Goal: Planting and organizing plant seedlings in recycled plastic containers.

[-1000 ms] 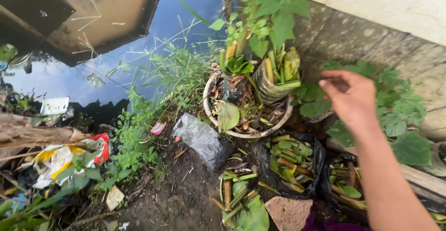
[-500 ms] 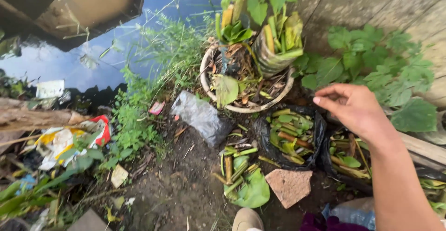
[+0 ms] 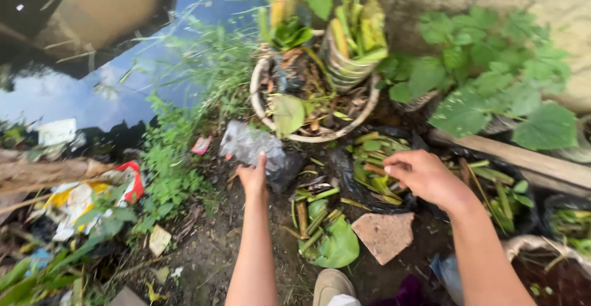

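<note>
Two hands were extended over the soil: the left hand (image 3: 253, 177) was closed on a crumpled clear plastic bag (image 3: 252, 147) beside the round planter (image 3: 265, 116), pinched at its near edge; the right hand (image 3: 425, 177), fingers curled loosely and empty, was held above the black bag of cut stems (image 3: 372, 170).

Everything is carried by bare, dark, damp ground (image 3: 246, 244) at the edge of still water (image 3: 74, 96). A crumpled clear plastic bag (image 3: 255, 149) is seen lying on the soil, just beside a round whitish basket (image 3: 308, 136) filled with dry leaves and cut stems. Two black plastic bags (image 3: 345, 170) stuffed with green stalks are set near it. A broken reddish brick piece (image 3: 386, 235) lies flat beside a large green leaf (image 3: 335, 250) with loose stalks. Paper litter (image 3: 80, 198) is scattered among weeds.
</note>
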